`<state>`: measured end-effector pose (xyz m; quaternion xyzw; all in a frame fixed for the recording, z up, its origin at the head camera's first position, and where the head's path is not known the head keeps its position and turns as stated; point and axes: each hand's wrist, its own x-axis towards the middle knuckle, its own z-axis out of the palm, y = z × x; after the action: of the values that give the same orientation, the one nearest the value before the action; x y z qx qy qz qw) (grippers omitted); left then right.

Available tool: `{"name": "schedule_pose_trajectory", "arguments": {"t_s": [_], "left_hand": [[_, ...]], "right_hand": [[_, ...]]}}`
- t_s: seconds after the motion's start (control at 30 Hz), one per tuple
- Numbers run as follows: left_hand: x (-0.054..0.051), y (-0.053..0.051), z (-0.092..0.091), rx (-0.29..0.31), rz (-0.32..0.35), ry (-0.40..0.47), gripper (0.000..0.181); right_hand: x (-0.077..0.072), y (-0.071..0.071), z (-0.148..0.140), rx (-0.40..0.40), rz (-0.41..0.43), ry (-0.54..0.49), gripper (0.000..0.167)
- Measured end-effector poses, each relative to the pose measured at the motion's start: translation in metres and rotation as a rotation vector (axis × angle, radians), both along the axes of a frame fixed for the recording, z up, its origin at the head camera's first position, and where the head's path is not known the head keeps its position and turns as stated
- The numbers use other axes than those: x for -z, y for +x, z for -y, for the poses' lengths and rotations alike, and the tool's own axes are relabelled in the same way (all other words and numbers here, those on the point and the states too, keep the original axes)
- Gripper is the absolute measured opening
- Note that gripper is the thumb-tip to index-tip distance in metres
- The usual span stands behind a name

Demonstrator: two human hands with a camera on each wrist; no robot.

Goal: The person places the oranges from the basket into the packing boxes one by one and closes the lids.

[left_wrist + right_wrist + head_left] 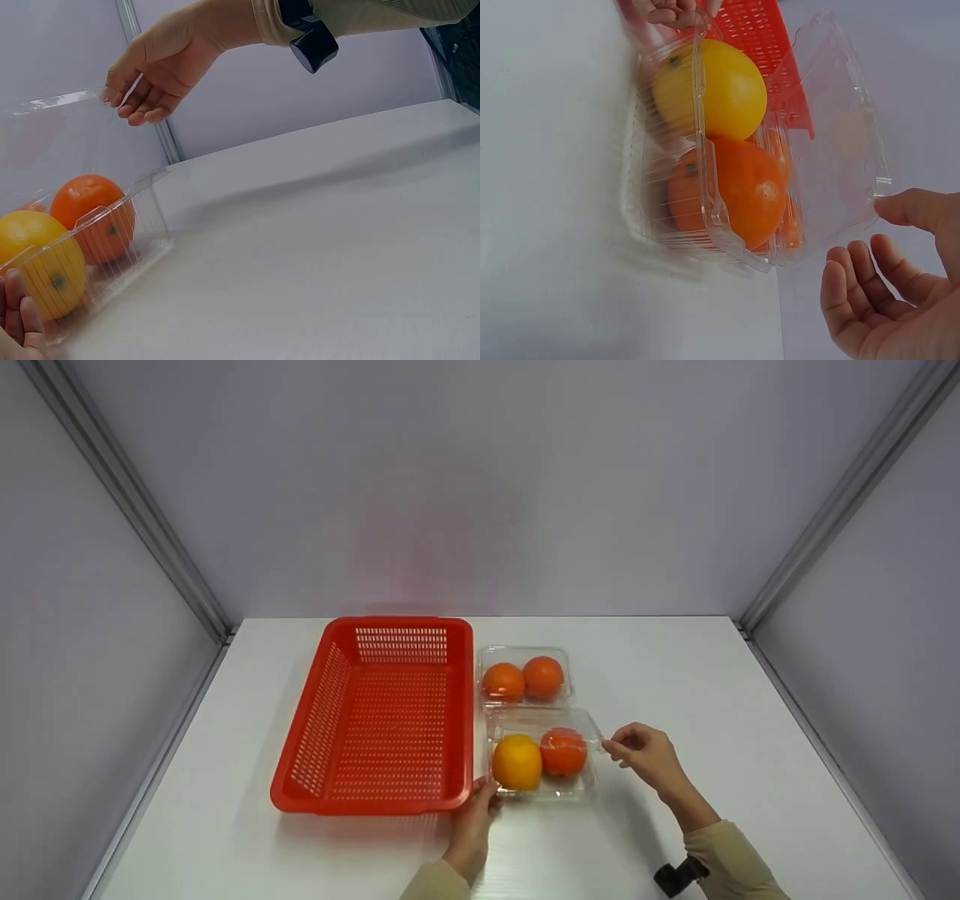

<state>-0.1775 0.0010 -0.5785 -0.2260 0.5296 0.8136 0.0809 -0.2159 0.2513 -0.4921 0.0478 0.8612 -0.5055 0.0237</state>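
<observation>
A clear plastic clamshell box [555, 793] stands near the front of the table with its lid [836, 142] raised. Inside, a yellow-orange fruit [517, 763] sits left of a deep orange fruit [563, 751]. My left hand [473, 825] holds the box at its front left corner, fingers against the front wall in the left wrist view. At the lid's right corner, the thumb of my right hand [649, 757] touches the edge. The other fingers [844, 300] hang loosely bent, apart from the thumb in the right wrist view.
A red plastic basket [459, 720] with slotted walls stands directly left of the box. Behind the box is a second clear container [525, 651] with two orange fruits [543, 677]. Pale walls [480, 495] enclose the white table [675, 675] at the back and sides.
</observation>
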Motion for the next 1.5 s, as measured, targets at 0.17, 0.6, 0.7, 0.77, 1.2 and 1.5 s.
{"name": "schedule_pose_trajectory", "arguments": {"t_s": [0.17, 0.6, 0.7, 0.77, 1.2, 1.5], "left_hand": [[0.005, -0.003, 0.001, 0.013, -0.009, 0.035, 0.006], [0.001, -0.003, 0.001, 0.007, -0.005, 0.031, 0.006], [0.001, -0.002, 0.001, 0.009, -0.014, 0.032, 0.005], [0.002, -0.002, 0.001, 0.012, -0.017, 0.037, 0.005], [0.002, -0.001, 0.003, 0.024, -0.016, 0.062, 0.005], [0.002, 0.000, 0.006, 0.048, -0.027, 0.072, 0.012]], "right_hand": [[0.002, 0.001, -0.006, -0.127, 0.091, -0.054, 0.024], [0.005, 0.004, -0.009, -0.260, 0.219, -0.125, 0.024], [0.008, 0.004, -0.010, -0.261, 0.230, -0.131, 0.023], [0.010, 0.005, -0.010, -0.261, 0.236, -0.134, 0.022], [0.018, 0.008, -0.011, -0.269, 0.246, -0.132, 0.021], [0.026, 0.009, -0.011, -0.259, 0.261, -0.145, 0.021]]}}
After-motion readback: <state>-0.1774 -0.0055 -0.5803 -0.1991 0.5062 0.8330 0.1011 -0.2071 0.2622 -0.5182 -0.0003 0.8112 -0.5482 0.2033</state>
